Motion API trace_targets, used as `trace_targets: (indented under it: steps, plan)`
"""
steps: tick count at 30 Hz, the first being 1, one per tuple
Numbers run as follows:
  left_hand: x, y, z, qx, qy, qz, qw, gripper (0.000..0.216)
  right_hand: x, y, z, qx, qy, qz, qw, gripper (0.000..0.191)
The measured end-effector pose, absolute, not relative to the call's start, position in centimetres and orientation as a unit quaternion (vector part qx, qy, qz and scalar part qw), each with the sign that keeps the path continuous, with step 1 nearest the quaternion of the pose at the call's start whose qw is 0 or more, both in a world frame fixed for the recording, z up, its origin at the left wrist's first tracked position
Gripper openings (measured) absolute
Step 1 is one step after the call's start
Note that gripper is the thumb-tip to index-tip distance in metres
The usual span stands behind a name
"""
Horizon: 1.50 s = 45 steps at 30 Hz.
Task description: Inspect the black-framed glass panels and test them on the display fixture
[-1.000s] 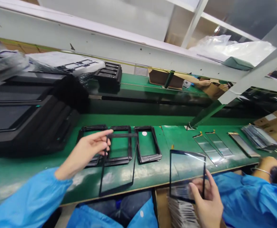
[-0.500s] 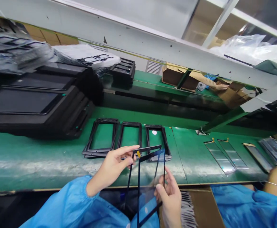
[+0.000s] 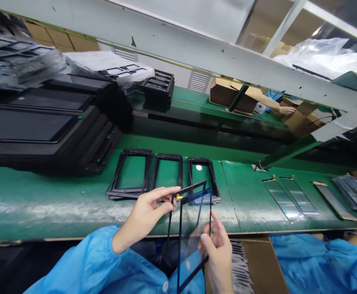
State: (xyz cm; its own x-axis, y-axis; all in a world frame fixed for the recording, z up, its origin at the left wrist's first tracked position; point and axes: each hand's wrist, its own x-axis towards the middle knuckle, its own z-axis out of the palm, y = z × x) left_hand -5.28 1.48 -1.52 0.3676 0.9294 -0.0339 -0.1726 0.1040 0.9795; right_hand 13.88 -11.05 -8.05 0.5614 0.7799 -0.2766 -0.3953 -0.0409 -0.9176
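My left hand [image 3: 146,212] pinches the top corner of a thin black frame [image 3: 187,188] and holds it upright over my lap. My right hand [image 3: 217,251] grips a clear glass panel with a black border [image 3: 193,228] by its right edge, just in front of the frame. The two pieces overlap, and a small yellow tab shows at the panel's top left corner. Three black frames [image 3: 166,175] lie side by side on the green bench [image 3: 43,204] just beyond my hands.
A stack of black trays [image 3: 43,130] fills the bench's left side. Clear strips [image 3: 288,200] lie on the right, near a co-worker's blue sleeve [image 3: 322,261]. More panels stand in a cardboard box [image 3: 258,265] by my right knee. A white shelf beam [image 3: 166,45] runs overhead.
My right hand brought the glass panel from the box side leftwards until it met the frame in my left hand. Since half a second ago both pieces have barely shifted.
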Motion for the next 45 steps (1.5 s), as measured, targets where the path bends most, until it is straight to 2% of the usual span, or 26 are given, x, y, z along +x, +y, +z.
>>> trace_targets:
  steps: [8, 16, 23, 32, 45]
  plan:
    - [-5.2, 1.2, -1.7, 0.535, 0.373, 0.406, 0.640, 0.038, 14.4, -11.3, -8.1, -0.576, -0.177, 0.454, 0.656, 0.065]
    - [-5.0, 0.8, -1.4, 0.519, 0.376, 0.405, 0.651, 0.036, 14.0, -11.4, -8.1, -0.608, -0.191, 0.436, 0.636, 0.078]
    - [-5.3, 0.8, -2.1, 0.429, 0.368, 0.380, 0.732, 0.050, 13.4, -11.7, -7.2, -0.631, -0.195, 0.400, 0.636, 0.076]
    - [-5.6, 0.7, -3.0, 0.402, 0.387, 0.382, 0.736, 0.054, 13.4, -12.2, -6.7, -0.658, -0.218, 0.393, 0.604, 0.066]
    - [-5.8, 0.2, -3.3, 0.393, 0.399, 0.380, 0.736, 0.058, 13.3, -12.4, -6.5, -0.671, -0.242, 0.398, 0.577, 0.069]
